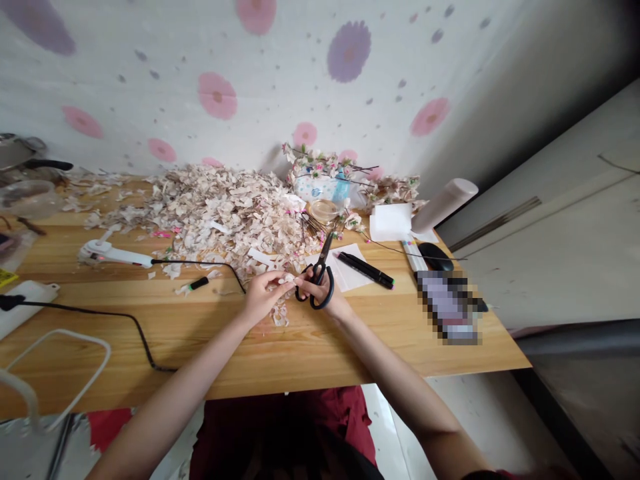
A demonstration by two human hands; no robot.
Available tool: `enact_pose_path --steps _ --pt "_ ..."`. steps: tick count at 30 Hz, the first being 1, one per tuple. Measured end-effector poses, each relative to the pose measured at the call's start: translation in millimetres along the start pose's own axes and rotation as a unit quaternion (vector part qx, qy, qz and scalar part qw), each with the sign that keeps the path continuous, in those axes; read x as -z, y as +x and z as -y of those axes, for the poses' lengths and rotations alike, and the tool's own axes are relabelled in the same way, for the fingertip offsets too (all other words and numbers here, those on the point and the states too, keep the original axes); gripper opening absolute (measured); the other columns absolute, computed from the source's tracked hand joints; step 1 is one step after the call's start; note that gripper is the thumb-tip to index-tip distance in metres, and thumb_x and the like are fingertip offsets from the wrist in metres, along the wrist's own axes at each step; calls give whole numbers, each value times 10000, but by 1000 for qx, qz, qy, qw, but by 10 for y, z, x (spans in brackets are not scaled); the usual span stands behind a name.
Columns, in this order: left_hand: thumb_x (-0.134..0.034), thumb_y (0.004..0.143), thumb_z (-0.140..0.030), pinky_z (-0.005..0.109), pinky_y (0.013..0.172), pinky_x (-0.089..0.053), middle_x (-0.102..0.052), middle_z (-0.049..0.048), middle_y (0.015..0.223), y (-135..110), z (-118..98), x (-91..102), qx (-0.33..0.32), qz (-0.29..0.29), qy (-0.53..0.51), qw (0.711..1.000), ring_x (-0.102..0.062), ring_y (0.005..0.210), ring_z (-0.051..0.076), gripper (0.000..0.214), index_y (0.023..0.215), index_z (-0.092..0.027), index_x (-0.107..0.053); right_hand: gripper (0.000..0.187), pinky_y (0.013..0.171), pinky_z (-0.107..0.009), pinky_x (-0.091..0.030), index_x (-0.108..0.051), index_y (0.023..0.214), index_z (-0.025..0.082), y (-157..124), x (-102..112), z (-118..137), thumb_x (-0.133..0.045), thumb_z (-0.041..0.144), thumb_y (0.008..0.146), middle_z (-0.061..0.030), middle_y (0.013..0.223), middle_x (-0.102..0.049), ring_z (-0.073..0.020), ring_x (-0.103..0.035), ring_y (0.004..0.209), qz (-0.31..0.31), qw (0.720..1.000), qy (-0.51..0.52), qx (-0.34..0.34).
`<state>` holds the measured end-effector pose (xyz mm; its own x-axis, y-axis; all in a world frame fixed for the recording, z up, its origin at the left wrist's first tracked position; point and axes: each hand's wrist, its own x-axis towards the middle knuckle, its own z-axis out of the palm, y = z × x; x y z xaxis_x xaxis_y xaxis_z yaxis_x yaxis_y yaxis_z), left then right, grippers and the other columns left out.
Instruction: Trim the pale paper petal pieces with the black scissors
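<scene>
We've got the right hand (320, 290) through black scissors (320, 270), long axis pointing away from us toward the petal pile (215, 220); left hand (263, 298) pinches a pale petal (288, 279) just beside them, above the surface (200, 333).

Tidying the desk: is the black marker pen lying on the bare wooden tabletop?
No, the black marker pen lies on a white sheet of paper.

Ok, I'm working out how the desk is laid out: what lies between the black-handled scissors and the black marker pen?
A sheet of white paper lies between the black-handled scissors and the black marker pen, as the head view shows.
</scene>
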<state>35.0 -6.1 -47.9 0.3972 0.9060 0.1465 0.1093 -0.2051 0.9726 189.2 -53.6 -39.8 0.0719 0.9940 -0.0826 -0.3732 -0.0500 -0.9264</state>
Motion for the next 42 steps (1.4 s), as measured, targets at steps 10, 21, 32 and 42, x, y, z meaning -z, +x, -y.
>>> enact_pose_path --steps 10,21,32,42 --pt "-675 792 -455 333 727 -552 -760 94 911 97 57 188 -11 -27 54 998 -692 802 237 339 926 -149 -734 447 488 -229 -369 -421 729 217 24 89 7 -829 377 641 77 539 -523 -92 -468 452 -35 999 13 24" --pt "-761 757 -282 315 729 -480 -675 61 983 16 -115 142 -148 13 174 974 -602 795 189 229 974 -223 -717 430 468 -224 -362 -463 743 203 14 103 -6 -842 366 625 72 533 -537 -86 -464 434 -19 1000 -7 3" --pt "-638 868 -259 309 750 -496 -700 46 798 -14 -128 101 -208 17 180 961 -643 789 189 108 795 -214 -704 458 476 -237 -373 -442 750 211 -7 68 11 -832 421 632 64 558 -555 -97 -477 455 -6 999 -45 -2" --pt "-657 845 -237 293 705 -487 -698 43 767 -14 -139 109 -196 13 157 968 -634 738 177 105 762 -207 -714 472 479 -228 -342 -397 734 218 -32 36 35 -819 415 659 70 568 -550 -85 -458 452 -5 999 -45 9"
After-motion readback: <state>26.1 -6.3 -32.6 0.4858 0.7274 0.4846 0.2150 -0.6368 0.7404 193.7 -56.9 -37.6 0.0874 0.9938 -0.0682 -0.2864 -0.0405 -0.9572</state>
